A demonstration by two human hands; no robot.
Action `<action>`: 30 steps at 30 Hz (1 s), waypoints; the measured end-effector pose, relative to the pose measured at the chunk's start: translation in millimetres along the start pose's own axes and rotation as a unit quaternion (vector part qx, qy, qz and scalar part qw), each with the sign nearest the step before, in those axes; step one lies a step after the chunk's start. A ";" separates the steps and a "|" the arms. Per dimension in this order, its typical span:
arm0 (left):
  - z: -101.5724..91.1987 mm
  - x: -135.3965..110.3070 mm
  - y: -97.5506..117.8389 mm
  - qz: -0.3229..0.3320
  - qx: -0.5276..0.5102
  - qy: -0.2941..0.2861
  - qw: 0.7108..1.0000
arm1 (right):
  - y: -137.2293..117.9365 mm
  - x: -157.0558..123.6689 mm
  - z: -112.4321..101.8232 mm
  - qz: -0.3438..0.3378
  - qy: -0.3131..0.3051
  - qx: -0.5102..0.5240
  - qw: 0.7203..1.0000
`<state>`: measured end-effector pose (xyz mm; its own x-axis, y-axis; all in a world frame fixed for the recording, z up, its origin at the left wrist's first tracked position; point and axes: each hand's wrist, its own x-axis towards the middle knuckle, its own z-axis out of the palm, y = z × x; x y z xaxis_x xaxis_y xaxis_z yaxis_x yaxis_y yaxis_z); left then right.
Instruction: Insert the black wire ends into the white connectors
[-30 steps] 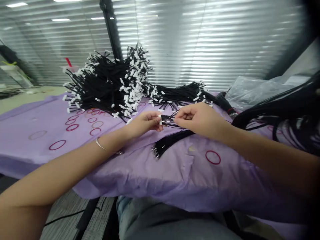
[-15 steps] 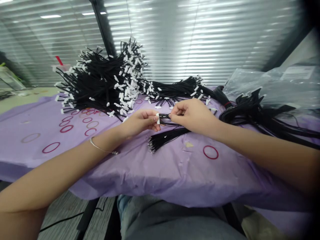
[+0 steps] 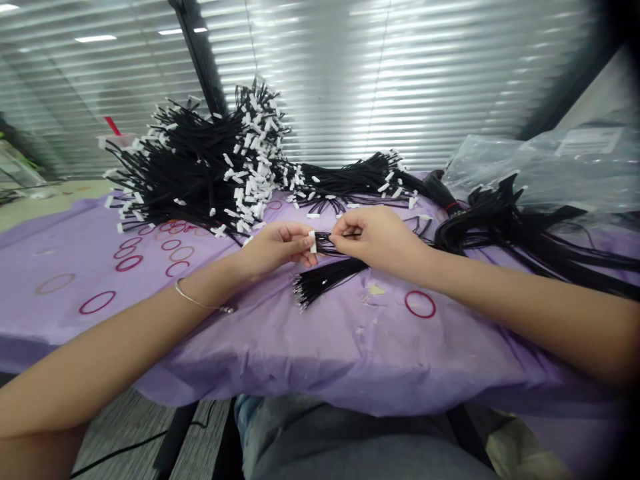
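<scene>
Between thumb and fingers, my left hand (image 3: 281, 248) pinches a small white connector (image 3: 313, 242). Thin black wires (image 3: 325, 248) run from the connector toward my right hand (image 3: 373, 239), whose fingertips are closed on a wire close to it. Whether that wire's tip sits inside the connector is too small to tell. Just below my hands, a bundle of black wires (image 3: 327, 281) with bare metal terminals at its left end lies on the purple cloth (image 3: 320, 353).
A tall heap of black cables with white connectors (image 3: 200, 167) stands at the back left, a flatter bundle (image 3: 350, 177) beside it. Rubber bands (image 3: 129, 263) are scattered at left, one red band (image 3: 420, 304) at right. More black cables (image 3: 480, 220) and clear plastic bags (image 3: 550, 167) lie at right.
My right hand has come slightly closer to the white connector, along the wires. My left hand keeps its pinch. The whole view has shifted a little.
</scene>
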<state>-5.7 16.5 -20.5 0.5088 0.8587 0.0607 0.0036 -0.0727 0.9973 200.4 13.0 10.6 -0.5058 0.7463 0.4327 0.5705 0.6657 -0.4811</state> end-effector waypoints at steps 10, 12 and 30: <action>1.7 -2.6 -2.5 -0.013 -0.019 -0.005 1.000 | -2.0 -0.6 3.1 -0.017 -0.011 -0.014 1.000; 2.9 -2.5 -2.8 -0.021 -0.035 -0.005 0.999 | -1.7 -1.1 3.0 -0.022 -0.005 -0.025 0.999; 5.3 -4.0 1.4 0.004 -0.002 0.006 1.000 | 2.2 -3.0 8.7 -0.092 0.024 -0.031 0.995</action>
<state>-3.1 10.3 -19.6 0.4984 0.8643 0.0683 -0.0031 -0.0769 0.9970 197.5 12.3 1.6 -0.5753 0.6098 0.5451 0.5104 0.7884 -0.3434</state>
